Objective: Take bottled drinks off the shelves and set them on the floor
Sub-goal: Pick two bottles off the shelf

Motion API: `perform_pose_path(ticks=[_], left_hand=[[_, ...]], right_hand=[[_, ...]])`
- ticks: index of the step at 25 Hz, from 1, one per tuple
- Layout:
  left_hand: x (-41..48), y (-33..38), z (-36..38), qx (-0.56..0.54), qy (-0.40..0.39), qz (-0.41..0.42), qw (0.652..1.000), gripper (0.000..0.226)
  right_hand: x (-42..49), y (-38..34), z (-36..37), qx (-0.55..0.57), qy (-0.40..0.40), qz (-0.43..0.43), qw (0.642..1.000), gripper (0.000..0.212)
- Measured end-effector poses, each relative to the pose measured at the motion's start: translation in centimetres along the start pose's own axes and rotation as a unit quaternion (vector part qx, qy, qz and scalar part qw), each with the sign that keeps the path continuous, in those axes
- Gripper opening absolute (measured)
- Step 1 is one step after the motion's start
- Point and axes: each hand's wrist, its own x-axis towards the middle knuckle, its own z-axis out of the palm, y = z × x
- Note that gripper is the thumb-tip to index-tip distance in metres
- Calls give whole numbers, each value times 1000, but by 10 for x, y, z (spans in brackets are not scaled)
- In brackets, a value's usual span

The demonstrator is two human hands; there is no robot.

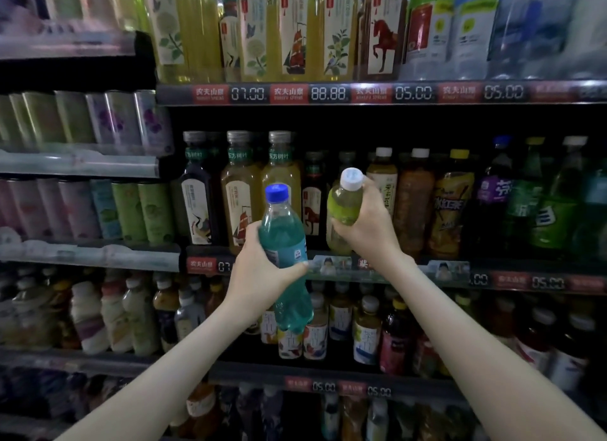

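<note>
Cans at nine o'clock: rows of slim cans [82,122] fill the left-hand shelves, blurred.
Left hand: the left hand [259,266] is wrapped around the middle of a blue bottle [285,253].
Blue bottle: clear plastic, blue cap, blue-green drink filling most of it; near upright, long axis vertical, cap toward twelve o'clock, held in front of the middle shelf [377,269].
Right hand: the right hand [368,223] grips a small green bottle [345,204] from the side.
Green bottle: white cap, pale yellow-green drink; cap toward twelve o'clock, at the shelf's front row.
Behind, three o'clock: tea bottles [414,197] and dark soda bottles [496,194] crowd the shelf.
</note>
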Motion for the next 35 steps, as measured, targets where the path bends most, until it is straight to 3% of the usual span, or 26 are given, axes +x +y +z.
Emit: perform_pose_path(ticks=[3, 5, 8, 11, 15, 17, 20, 22, 28, 31, 35], left_hand=[[-21, -13, -5, -16, -25, -27, 999, 63], [-40, -30, -5, -21, -60, -42, 997, 58], [-80, -70, 6, -4, -132, -79, 988, 61], [-133, -142, 32, 17, -182, -153, 971, 65], [-227, -271, 78, 71, -223, -263, 936, 68], [-283, -351, 106, 84, -230, -319, 916, 69], [-365, -468, 148, 104, -222, -377, 893, 64], [-422, -547, 179, 107, -212, -398, 886, 63], [-553, -726, 257, 121, -234, -420, 868, 58], [-591, -769, 267, 124, -256, -416, 864, 55], [-610, -776, 248, 122, -272, -428, 853, 61]], right_hand=[[-33, -21, -22, -20, 52, -48, 997, 71], [-61, -32, -39, -29, 36, -41, 998, 72], [-123, -24, -37, 30, -74, 77, 994, 66], [-213, 35, 6, 56, -170, 229, 957, 60], [-374, 146, 89, 17, -219, 364, 905, 57], [-471, 205, 141, 18, -256, 436, 863, 58], [-611, 281, 209, 31, -288, 490, 822, 62], [-693, 318, 248, 42, -291, 509, 809, 64], [-875, 399, 336, 13, -284, 482, 829, 69], [-923, 418, 356, -2, -274, 475, 836, 64], [-944, 410, 349, 6, -329, 501, 800, 64]])
